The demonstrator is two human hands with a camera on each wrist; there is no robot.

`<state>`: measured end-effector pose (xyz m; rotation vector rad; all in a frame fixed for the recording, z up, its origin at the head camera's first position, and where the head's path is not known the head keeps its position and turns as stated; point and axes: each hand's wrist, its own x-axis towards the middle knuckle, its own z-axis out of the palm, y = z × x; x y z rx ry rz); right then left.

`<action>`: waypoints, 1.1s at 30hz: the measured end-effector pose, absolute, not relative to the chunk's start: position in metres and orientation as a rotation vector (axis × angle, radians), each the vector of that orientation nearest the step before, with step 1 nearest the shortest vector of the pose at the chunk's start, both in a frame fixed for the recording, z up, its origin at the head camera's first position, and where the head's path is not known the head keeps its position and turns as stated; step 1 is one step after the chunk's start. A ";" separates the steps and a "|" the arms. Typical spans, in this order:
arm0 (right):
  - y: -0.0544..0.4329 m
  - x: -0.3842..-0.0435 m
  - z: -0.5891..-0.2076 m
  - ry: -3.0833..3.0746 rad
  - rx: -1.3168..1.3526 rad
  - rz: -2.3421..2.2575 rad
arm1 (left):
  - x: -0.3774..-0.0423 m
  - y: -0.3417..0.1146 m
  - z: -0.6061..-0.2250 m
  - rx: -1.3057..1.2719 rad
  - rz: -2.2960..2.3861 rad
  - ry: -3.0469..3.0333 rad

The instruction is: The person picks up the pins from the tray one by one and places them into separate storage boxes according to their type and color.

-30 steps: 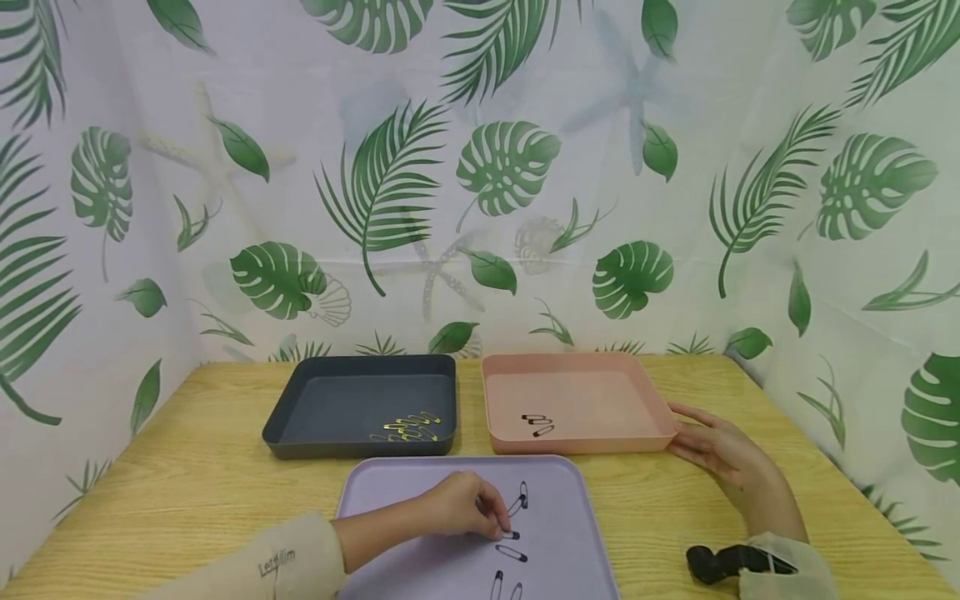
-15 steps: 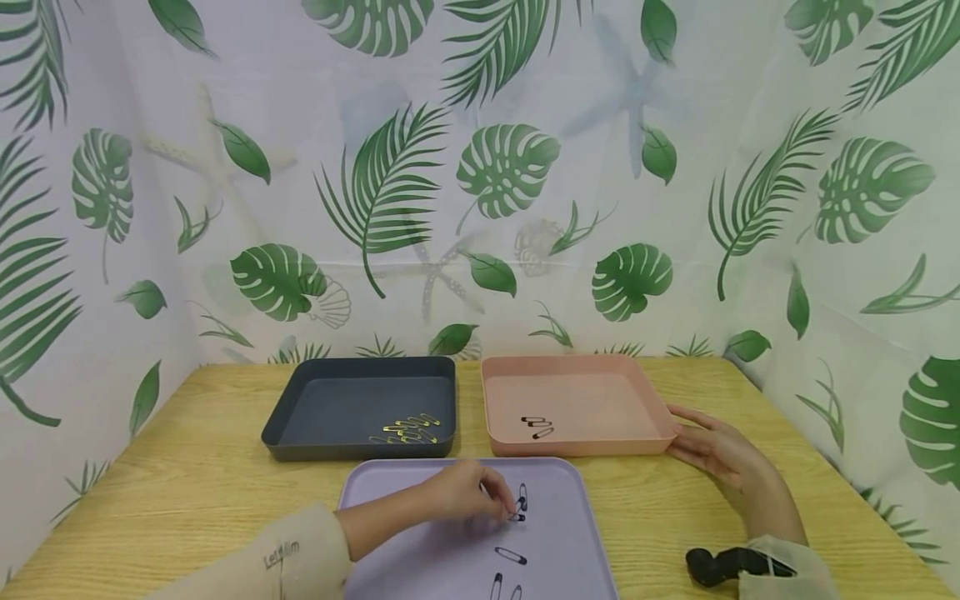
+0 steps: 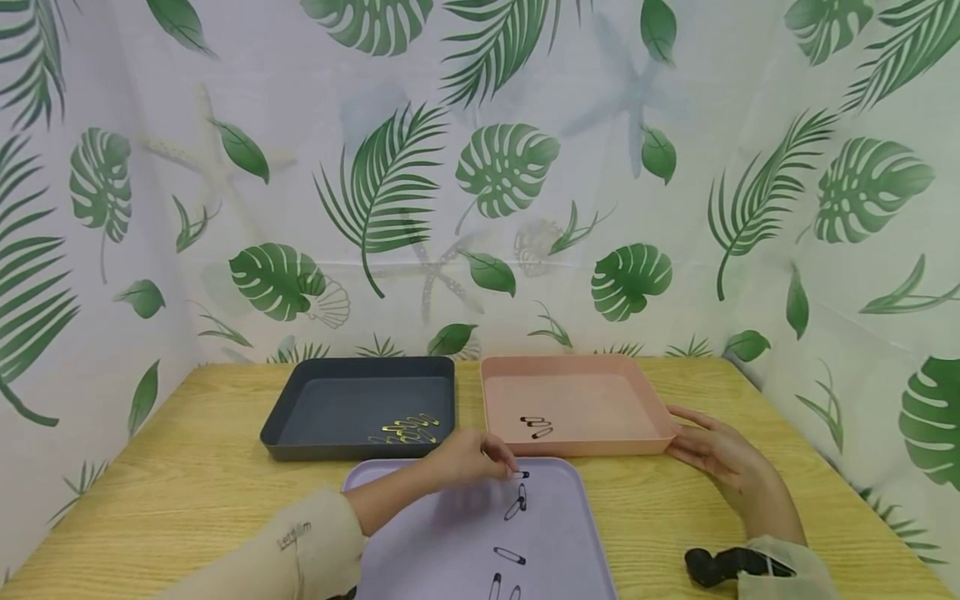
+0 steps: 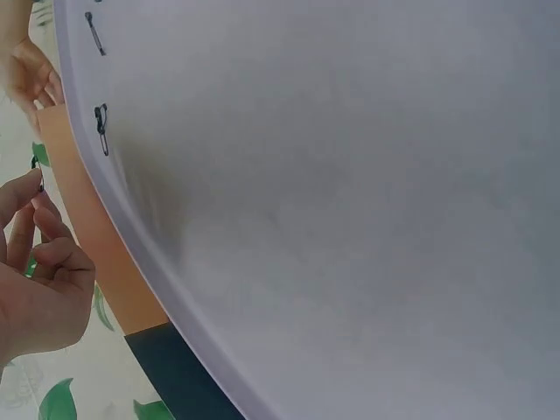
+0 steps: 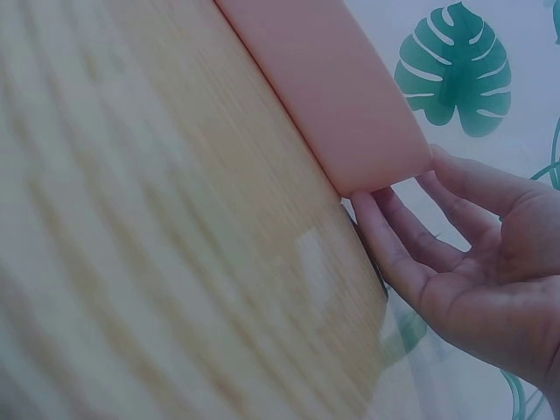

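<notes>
A small black-headed safety pin [image 3: 522, 474] is pinched between the fingertips of my left hand [image 3: 468, 460], just above the far edge of the lilac tray [image 3: 420, 533]. In the left wrist view the same safety pin [image 4: 39, 179] shows at the fingertips of the left hand [image 4: 44, 289]. On the lilac tray lie several more black safety pins [image 3: 510, 556], two of them overlapping near the back. My right hand [image 3: 723, 454] touches the front right corner of the pink tray [image 3: 585, 447] with nearly straight fingers. The right wrist view shows the fingers [image 5: 394, 254] against that corner.
Three black safety pins [image 3: 537, 422] lie in the pink tray. To its left stands a dark grey tray [image 3: 322, 408] holding several gold safety pins [image 3: 408, 429]. All trays sit on a wooden table [image 3: 172, 492], with a leaf-print cloth [image 3: 442, 183] behind.
My left hand has lifted one black safety pin off the lilac tray and carried it forward to the tray's far edge. My right hand stays at the pink tray's corner.
</notes>
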<state>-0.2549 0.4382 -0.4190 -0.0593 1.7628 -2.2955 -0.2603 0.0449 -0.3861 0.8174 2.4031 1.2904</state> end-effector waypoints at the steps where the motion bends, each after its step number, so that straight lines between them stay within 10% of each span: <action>1: 0.438 -0.255 -0.419 1.761 -0.058 -2.297 | -0.261 0.046 -0.385 0.792 1.305 2.397; 33: 0.439 -0.254 -0.419 1.777 -0.077 -2.279 | -0.313 0.087 -0.373 0.697 1.530 2.480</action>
